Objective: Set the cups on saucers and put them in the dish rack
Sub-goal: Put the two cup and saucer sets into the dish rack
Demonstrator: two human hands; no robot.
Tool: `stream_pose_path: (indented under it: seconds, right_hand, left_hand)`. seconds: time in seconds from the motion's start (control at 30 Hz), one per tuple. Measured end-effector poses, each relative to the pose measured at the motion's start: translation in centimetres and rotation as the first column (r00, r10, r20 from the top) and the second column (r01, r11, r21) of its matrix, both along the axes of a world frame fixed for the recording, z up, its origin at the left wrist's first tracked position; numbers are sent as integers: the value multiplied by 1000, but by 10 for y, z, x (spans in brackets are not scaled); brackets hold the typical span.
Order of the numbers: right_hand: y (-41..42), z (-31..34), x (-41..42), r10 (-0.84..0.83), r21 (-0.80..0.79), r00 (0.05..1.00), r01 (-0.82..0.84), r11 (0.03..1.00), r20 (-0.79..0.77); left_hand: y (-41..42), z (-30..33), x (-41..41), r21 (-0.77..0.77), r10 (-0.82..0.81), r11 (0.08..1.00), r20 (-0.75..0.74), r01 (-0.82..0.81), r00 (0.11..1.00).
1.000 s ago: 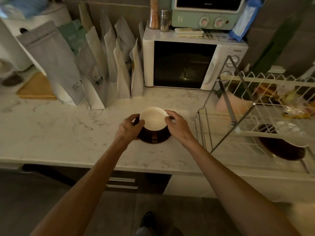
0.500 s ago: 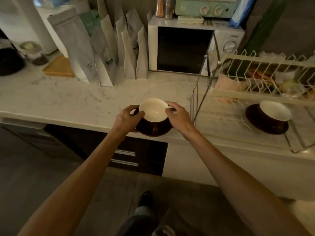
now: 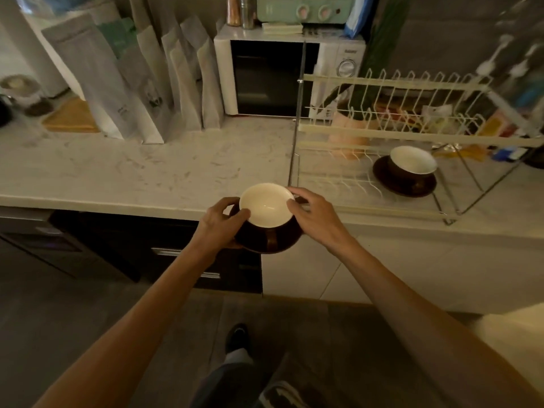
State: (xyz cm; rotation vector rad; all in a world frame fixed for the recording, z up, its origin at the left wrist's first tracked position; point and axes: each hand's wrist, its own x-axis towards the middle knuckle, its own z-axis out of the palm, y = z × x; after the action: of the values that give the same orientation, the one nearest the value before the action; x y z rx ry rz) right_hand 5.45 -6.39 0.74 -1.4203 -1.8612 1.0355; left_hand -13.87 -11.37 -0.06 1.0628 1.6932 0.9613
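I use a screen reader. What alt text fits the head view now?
Both hands, left hand and right hand, hold a brown cup on its saucer at the counter edge. To the right, the dish rack holds another cup and saucer.

The dish rack (image 3: 412, 136) is the landmark. Its lower tier is bare on the near-left part, between the left end frame (image 3: 295, 142) and the cup and saucer (image 3: 407, 172) already sitting toward the right. Above that tier, the upper shelf (image 3: 397, 113) spans the rack's width and caps the headroom, so entry is from the open front. A pink pot (image 3: 348, 134) stands behind the rack's left rear. Left of the rack, the countertop (image 3: 147, 172) lies bare up to the paper bags (image 3: 147, 83) and microwave (image 3: 279, 75) along the wall.
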Motion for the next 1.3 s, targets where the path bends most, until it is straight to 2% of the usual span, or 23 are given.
stream_pose_path:
  seconds: [0.4, 0.57, 1.13, 1.3]
  right_hand:
    - [-4, 7, 82, -180, -24, 984, 179, 984, -18]
    - [13, 8, 100, -268, 18, 963, 268, 963, -12]
    - [105, -11, 99, -440, -18, 897, 441, 897, 35]
    - [127, -14, 100, -439, -69, 898, 440, 895, 30]
  left_hand:
    - [20, 6, 78, 22, -134, 991, -15, 135, 991]
    - [43, 9, 104, 47, -163, 986, 13, 162, 987]
    - [145, -9, 131, 108, -151, 982, -45, 155, 988]
    - [164, -14, 136, 106, -130, 985, -69, 137, 989]
